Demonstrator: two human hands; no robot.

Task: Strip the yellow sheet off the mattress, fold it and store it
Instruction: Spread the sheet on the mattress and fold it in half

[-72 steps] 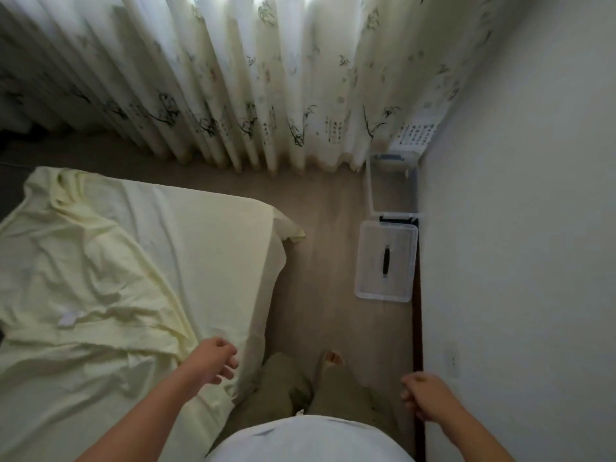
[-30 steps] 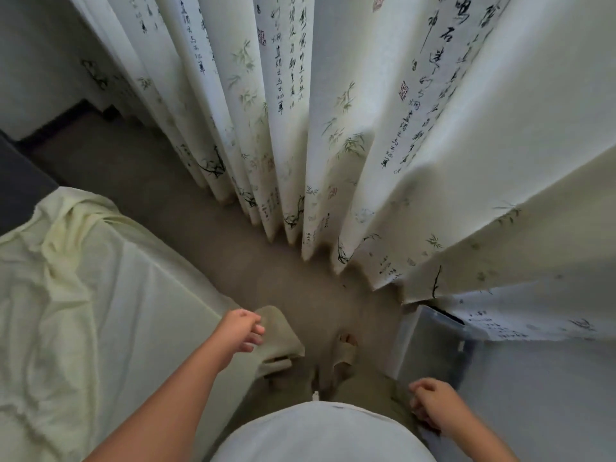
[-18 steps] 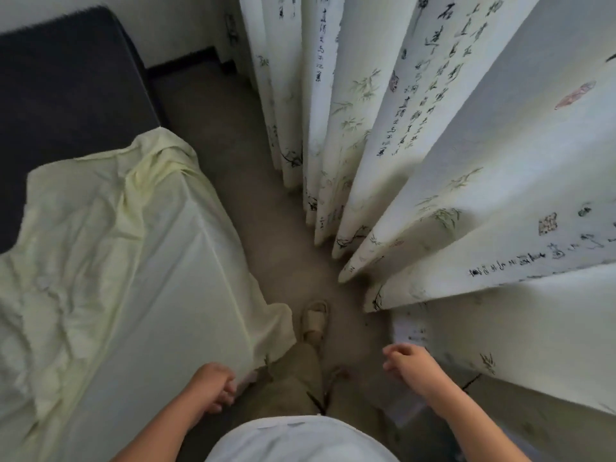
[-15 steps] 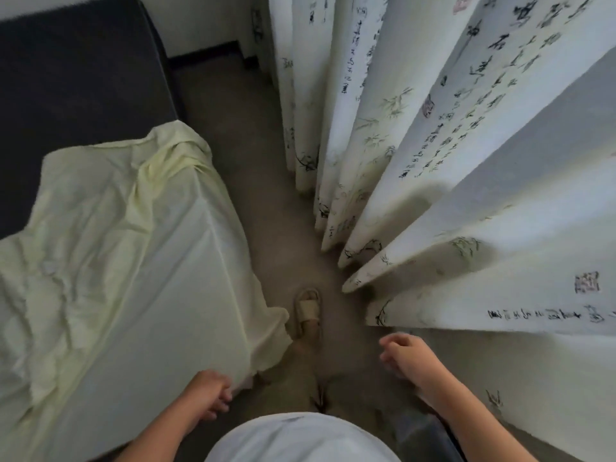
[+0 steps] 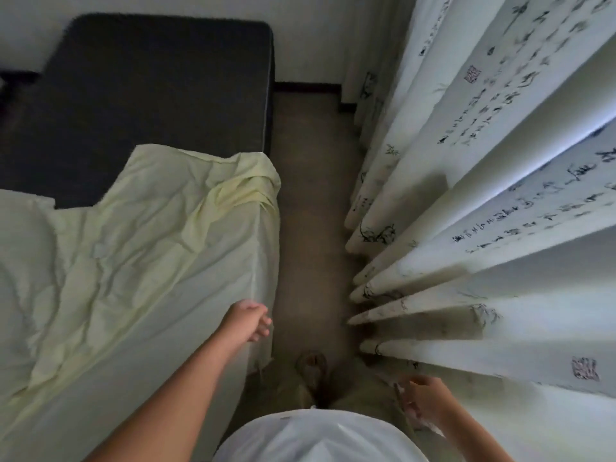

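The pale yellow sheet (image 5: 133, 248) lies crumpled over the near part of the dark mattress (image 5: 150, 95), whose far end is bare. One edge of the sheet hangs down the mattress's right side. My left hand (image 5: 248, 320) hovers at that right edge, fingers loosely curled, holding nothing. My right hand (image 5: 421, 400) is low on the right next to the curtain, fingers relaxed and empty.
A narrow strip of brown floor (image 5: 313, 208) runs between the mattress and the long white curtain (image 5: 483, 195) printed with calligraphy. My sandalled foot (image 5: 311, 365) stands in this strip. A white wall (image 5: 310, 38) with dark skirting closes the far end.
I have turned left and walked along the mattress's side. The storage box by the wall has left the view. My left hand rose to the sheet's edge.
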